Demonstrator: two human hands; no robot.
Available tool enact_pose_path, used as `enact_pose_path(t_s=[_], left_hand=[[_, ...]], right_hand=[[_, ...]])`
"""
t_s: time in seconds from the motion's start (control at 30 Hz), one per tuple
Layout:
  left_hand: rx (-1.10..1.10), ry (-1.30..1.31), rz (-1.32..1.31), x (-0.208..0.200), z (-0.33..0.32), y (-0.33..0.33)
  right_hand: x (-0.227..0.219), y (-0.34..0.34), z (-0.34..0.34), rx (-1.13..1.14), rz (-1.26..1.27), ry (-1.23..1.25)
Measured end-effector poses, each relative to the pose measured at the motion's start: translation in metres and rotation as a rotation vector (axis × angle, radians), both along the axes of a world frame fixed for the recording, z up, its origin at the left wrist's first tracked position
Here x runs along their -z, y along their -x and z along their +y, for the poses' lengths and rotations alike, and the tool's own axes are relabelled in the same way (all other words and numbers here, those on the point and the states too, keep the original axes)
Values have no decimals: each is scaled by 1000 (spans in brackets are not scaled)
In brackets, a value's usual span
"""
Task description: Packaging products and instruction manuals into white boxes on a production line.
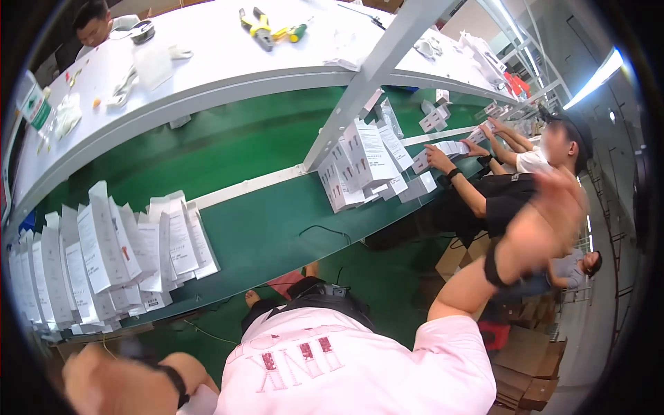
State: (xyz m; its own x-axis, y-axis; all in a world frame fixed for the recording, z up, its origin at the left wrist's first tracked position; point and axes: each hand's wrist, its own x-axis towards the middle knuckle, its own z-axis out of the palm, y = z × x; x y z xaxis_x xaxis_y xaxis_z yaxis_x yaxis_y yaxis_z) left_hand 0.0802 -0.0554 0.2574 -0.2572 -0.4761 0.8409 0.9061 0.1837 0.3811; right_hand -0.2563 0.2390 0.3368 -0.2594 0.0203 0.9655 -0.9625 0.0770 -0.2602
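My left hand [104, 379] is low at the left, smeared by motion, below the near edge of the green bench. Nearest to it stands a crowded group of white cardboard boxes [97, 256] with printed sides, several with raised flaps. My right hand [553, 207] is lifted at the right, away from the bench, and strongly blurred. Neither hand's fingers can be made out, and no held thing shows. Further along the bench, a stack of similar white boxes [370, 162] stands beside a white metal post [346, 104].
A raised white shelf [228, 52] carries pliers [257, 29], a screwdriver [297, 32] and a plastic bottle [34, 104]. A co-worker [477, 194] handles boxes at the right; others are beyond and across. A thin black cable [325, 228] lies on the green bench [256, 238]. Cardboard cartons [532, 366] stand lower right.
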Motion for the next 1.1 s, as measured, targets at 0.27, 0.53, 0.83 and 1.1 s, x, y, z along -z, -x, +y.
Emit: enact_pose_path(t_s=[0.27, 0.53, 0.83, 1.1], left_hand=[[101, -631, -1408, 131, 91, 168], [-101, -851, -1564, 150, 150, 239], [-112, -849, -1566, 144, 148, 293], [365, -552, -1375, 119, 121, 330]], right_hand=[[277, 420, -3, 321, -934, -777], [438, 561, -52, 349, -1114, -1261], [467, 557, -55, 357, -1203, -1304], [277, 481, -10, 496, -1149, -1228]])
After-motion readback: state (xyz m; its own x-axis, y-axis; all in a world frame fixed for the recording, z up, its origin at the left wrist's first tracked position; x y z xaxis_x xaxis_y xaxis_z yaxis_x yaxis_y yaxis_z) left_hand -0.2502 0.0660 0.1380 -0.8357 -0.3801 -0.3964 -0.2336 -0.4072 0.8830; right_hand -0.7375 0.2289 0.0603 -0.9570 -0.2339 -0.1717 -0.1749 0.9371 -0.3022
